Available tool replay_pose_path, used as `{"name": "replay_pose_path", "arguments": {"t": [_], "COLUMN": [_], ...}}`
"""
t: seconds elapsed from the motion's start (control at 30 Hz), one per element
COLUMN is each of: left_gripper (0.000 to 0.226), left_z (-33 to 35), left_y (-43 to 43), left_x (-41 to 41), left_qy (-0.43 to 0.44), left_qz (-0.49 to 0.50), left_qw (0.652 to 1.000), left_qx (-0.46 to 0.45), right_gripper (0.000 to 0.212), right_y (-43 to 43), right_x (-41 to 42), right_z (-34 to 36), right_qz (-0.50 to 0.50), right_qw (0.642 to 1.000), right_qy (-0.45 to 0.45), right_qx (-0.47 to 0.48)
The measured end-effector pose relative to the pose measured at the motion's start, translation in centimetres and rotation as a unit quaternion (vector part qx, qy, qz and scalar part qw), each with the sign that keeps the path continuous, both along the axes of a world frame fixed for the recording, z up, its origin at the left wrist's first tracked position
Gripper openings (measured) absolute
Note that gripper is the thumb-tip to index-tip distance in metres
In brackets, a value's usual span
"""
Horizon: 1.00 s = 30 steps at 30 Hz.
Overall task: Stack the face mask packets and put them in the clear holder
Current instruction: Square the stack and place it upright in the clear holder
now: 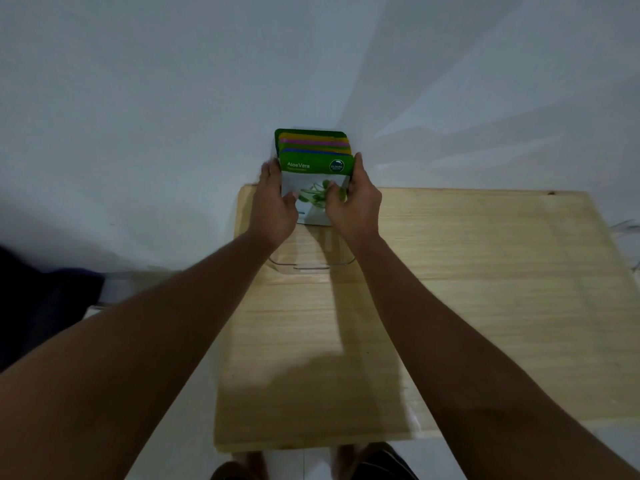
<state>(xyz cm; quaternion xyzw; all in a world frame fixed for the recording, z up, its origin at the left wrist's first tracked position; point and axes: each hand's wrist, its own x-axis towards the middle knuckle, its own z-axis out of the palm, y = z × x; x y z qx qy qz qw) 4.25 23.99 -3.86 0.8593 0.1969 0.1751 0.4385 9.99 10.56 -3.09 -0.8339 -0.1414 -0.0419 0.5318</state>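
Note:
A stack of face mask packets (313, 157) stands upright at the far left of the wooden table, a green "Aloe Vera" packet in front, with purple, pink, yellow and green tops fanned behind. My left hand (277, 202) grips the stack's left edge, thumb on the front. My right hand (356, 202) grips its right edge, fingers on the front. The stack's lower part sits inside the clear holder (311, 265), whose transparent front rim shows just below my wrists. The packets' bottom edges are hidden by my hands.
The light wooden table (450, 289) spreads right and toward me. A white wall (173, 98) rises right behind the packets. A dark object (41, 299) lies on the floor at the left. My feet (311, 465) show below the table's near edge.

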Motion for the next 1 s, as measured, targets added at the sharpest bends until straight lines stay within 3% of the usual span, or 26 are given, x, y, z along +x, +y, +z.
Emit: {"name": "replay_pose_path", "arguments": {"t": [0.17, 0.3, 0.4, 0.53, 0.63, 0.73, 1.0], "left_gripper": [0.056, 0.053, 0.04, 0.062, 0.051, 0.055, 0.051], "left_z": [0.8, 2.8, 3.6, 4.2, 4.2, 4.3, 4.9], "left_y": [0.1, -0.9, -1.8, -2.5, -3.5, -3.8, -4.2], "left_x": [-0.3, -0.3, -0.7, -0.8, -1.2, -1.5, -1.5], "left_qy": [0.027, -0.037, -0.085, -0.125, -0.127, -0.145, -0.148], "left_qz": [0.015, 0.123, 0.056, 0.1, 0.062, 0.08, 0.068], "left_qw": [0.998, 0.969, 0.947, 0.931, 0.921, 0.907, 0.906], "left_qx": [-0.049, -0.21, -0.303, -0.329, -0.363, -0.386, -0.39], "right_gripper": [0.068, 0.065, 0.06, 0.057, 0.06, 0.061, 0.057], "right_y": [0.6, 1.0, 1.2, 1.1, 1.3, 1.3, 1.5], "right_x": [-0.3, -1.4, -1.8, -2.1, -2.4, -2.6, -3.1], "right_z": [0.5, 1.3, 1.5, 1.7, 2.2, 2.6, 3.3], "right_qz": [0.006, -0.054, -0.014, -0.03, -0.011, -0.024, -0.05], "right_qw": [0.998, 0.989, 0.987, 0.984, 0.982, 0.979, 0.984], "right_qy": [0.05, 0.089, 0.111, 0.104, 0.112, 0.124, 0.096], "right_qx": [0.048, 0.108, 0.115, 0.138, 0.15, 0.16, 0.14]}}
